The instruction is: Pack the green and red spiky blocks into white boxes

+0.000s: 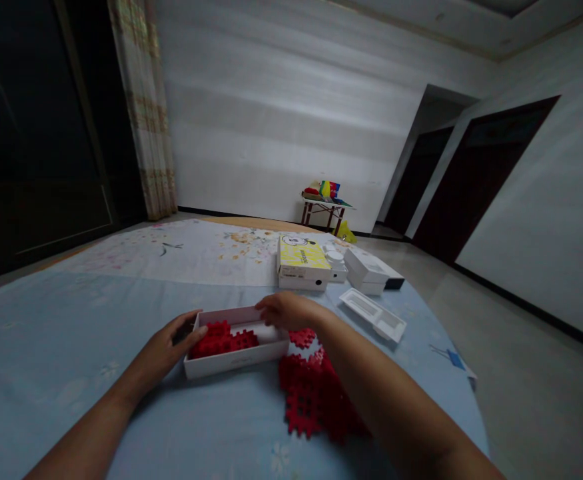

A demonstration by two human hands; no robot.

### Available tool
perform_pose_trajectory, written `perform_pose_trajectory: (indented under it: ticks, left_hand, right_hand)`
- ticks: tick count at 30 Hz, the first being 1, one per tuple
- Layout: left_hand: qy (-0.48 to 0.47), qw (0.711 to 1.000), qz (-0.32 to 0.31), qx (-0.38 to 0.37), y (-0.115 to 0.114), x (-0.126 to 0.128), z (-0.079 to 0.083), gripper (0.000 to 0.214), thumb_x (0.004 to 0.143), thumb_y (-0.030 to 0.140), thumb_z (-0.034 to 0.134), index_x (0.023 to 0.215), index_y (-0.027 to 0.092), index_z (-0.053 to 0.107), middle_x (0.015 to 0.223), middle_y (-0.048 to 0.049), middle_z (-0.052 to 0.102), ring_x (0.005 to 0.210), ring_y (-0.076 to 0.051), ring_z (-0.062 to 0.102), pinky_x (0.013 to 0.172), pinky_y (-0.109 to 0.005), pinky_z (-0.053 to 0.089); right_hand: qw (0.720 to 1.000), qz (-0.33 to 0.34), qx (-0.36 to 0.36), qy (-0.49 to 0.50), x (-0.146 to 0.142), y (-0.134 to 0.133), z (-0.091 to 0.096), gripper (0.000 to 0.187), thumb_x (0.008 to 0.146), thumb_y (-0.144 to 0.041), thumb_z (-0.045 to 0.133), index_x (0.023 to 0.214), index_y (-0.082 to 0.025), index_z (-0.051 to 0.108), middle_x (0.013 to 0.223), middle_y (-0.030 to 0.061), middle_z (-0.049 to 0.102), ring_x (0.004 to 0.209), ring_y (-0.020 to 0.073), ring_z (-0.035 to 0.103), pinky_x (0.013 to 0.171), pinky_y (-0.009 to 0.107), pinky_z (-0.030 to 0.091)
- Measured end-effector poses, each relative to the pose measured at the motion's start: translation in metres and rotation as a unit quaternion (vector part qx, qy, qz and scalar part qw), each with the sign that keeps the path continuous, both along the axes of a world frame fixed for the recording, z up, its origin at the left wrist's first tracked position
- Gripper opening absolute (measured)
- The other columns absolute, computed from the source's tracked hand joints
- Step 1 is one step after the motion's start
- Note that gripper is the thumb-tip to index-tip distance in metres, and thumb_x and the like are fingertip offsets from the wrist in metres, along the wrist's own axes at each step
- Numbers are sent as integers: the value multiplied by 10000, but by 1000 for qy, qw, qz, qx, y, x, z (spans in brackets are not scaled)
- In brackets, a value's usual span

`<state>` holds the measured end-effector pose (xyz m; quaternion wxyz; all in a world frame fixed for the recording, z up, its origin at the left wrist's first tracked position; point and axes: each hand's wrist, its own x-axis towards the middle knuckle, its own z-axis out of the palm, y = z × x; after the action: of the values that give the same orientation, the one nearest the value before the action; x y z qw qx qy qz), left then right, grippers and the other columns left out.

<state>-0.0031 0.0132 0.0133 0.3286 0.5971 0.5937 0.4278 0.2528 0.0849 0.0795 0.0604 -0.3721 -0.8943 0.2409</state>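
A shallow white box (236, 361) lies lengthwise before me, with red notched plastic pieces (224, 340) in its left and middle part. My left hand (174, 340) grips the box's left end, thumb over the rim. At the far right corner, my right hand (288, 310) is closed with curled fingers at the back wall of the box; its palm side is hidden. Under and beside my right forearm, a heap of red notched pieces (304, 393) rests on the tablecloth, partly covered by the arm.
Behind stand a yellow and white box (304, 261), a white box (366, 270) and a small white box (338, 272). A white tray insert (372, 315) lies to the right, near a blue clip (455, 359) at the table edge. A small table (327, 202) holds colourful items by the wall.
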Motion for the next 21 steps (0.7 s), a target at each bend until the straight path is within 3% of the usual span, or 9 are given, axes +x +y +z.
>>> perform_pose_trajectory:
  ticks: [3, 6, 11, 14, 18, 21]
  left_hand:
    - [27, 999, 17, -3, 3, -2, -2, 636, 710, 568, 501, 1182, 141, 501, 1234, -119, 559, 1148, -235, 500, 1011, -373, 350]
    - [42, 998, 35, 6, 5, -3, -1, 629, 710, 593, 456, 1138, 141, 549, 1215, -108, 578, 1157, -234, 492, 1027, -356, 320]
    - [28, 999, 39, 9, 4, -2, 2, 602, 723, 594, 424, 1111, 157, 570, 1228, -101, 571, 1171, -226, 480, 1047, -352, 285]
    - [23, 999, 34, 8, 2, -2, 3, 616, 724, 601, 422, 1108, 141, 567, 1240, -114, 560, 1171, -235, 477, 1052, -368, 275]
    - [26, 999, 41, 5, 2, -3, 0, 640, 720, 610, 423, 1122, 131, 560, 1237, -106, 563, 1180, -228, 466, 1054, -340, 271]
    - [23, 999, 45, 3, 5, -5, -4, 634, 717, 609, 430, 1121, 139, 561, 1231, -101, 568, 1176, -226, 471, 1052, -337, 271]
  right_hand:
    - [986, -93, 40, 131, 31, 10, 0, 369, 810, -190, 430, 1160, -155, 540, 951, 52, 671, 776, 122, 627, 683, 217, 468]
    - [974, -160, 101, 120, 57, 14, -8, 361, 789, -214, 472, 1126, -128, 567, 948, 79, 666, 833, 156, 618, 753, 258, 466]
    - [991, -95, 93, 5, 67, 10, -35, 554, 685, -339, 630, 1198, -154, 536, 1190, 122, 568, 1084, 247, 523, 924, 338, 391]
    - [993, -76, 82, -30, 65, 11, -45, 605, 655, -355, 663, 1217, -181, 521, 1196, 118, 560, 1087, 264, 515, 921, 360, 385]
    - [990, -98, 96, 16, 76, 17, -47, 563, 677, -340, 653, 1204, -184, 530, 1183, 105, 559, 1088, 244, 511, 933, 342, 374]
    - [980, -153, 108, 69, 92, 21, -43, 567, 685, -328, 654, 1210, -163, 519, 1180, 108, 547, 1085, 224, 511, 947, 327, 369]
